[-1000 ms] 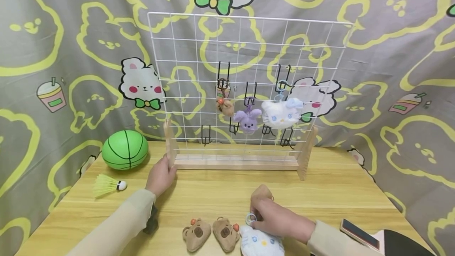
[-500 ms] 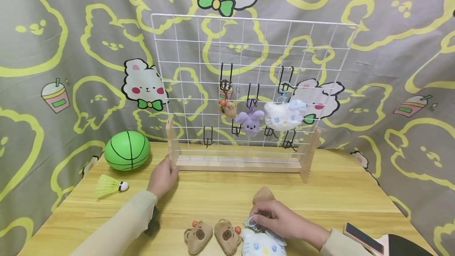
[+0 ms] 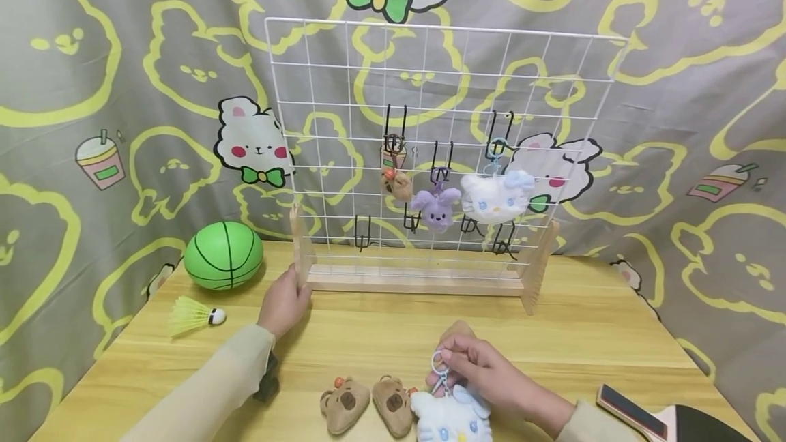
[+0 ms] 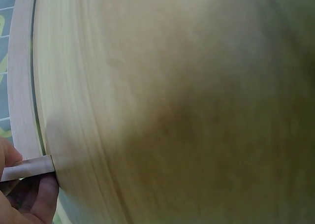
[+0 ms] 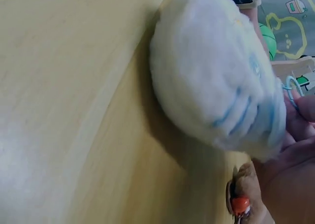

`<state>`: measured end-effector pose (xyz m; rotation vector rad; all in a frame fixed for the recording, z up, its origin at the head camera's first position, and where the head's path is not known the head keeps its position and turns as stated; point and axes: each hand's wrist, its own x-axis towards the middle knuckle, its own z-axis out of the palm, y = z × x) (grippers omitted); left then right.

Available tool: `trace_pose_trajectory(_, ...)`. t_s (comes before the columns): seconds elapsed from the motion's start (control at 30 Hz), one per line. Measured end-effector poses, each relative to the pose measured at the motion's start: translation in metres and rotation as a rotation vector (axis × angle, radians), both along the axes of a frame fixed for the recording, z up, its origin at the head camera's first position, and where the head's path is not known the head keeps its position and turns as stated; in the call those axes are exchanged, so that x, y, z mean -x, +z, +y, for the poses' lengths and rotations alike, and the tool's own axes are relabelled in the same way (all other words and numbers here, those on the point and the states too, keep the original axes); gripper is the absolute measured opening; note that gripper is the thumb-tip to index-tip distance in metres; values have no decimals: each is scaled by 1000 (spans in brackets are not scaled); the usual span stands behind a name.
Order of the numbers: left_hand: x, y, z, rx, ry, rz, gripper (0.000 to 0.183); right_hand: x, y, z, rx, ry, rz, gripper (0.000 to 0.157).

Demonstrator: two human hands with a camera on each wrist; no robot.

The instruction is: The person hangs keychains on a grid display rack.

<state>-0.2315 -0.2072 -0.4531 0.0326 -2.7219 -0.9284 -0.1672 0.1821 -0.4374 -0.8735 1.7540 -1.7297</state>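
My right hand [image 3: 491,374] pinches the light blue key ring of a white cat plush keychain [image 3: 451,421] near the table's front. In the right wrist view the plush [image 5: 211,76] hangs close over the wood. My left hand [image 3: 285,305] grips the left wooden foot [image 3: 299,244] of a white wire grid rack [image 3: 442,29]; the left wrist view has thumb and fingers on either side of that foot [image 4: 29,167]. Two brown bear plushes [image 3: 345,406] lie left of the cat. Another brown plush [image 3: 457,330] is partly hidden behind my right hand.
On the rack's black hooks hang a brown plush [image 3: 396,185], a purple rabbit plush [image 3: 437,210] and another white cat plush [image 3: 496,198]. Several lower hooks hold nothing. A green ball [image 3: 224,256] and yellow shuttlecock [image 3: 195,316] sit left; a black paddle [image 3: 700,425] lies right.
The right hand has taken the key ring and lifted it, so the ring now stands up above the cat plush. The left hand stays on the rack's foot.
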Motion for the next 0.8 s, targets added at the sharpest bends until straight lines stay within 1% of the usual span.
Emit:
trace_pose_trajectory(0.13, 0, -1, 0, -5, 4, -19, 45, 0, 7, -5, 3, -49, 66, 32)
trace_pose_trajectory(0.33, -2, 2, 0, -1, 6, -12, 46, 7, 28, -15, -55, -163, 168, 29)
trace_pose_trajectory(0.47, -2, 3, 0, 5, 10, -13, 46, 18, 41, -22, -12, -203, 245, 26)
trace_pose_trajectory(0.57, -2, 2, -1, 1, 13, -17, 46, 30, 51, -29, 29, -254, 285, 24)
trace_pose_trajectory(0.8, 0, 1, -2, -12, 9, -21, 45, 53, 75, -45, 79, -413, 294, 23)
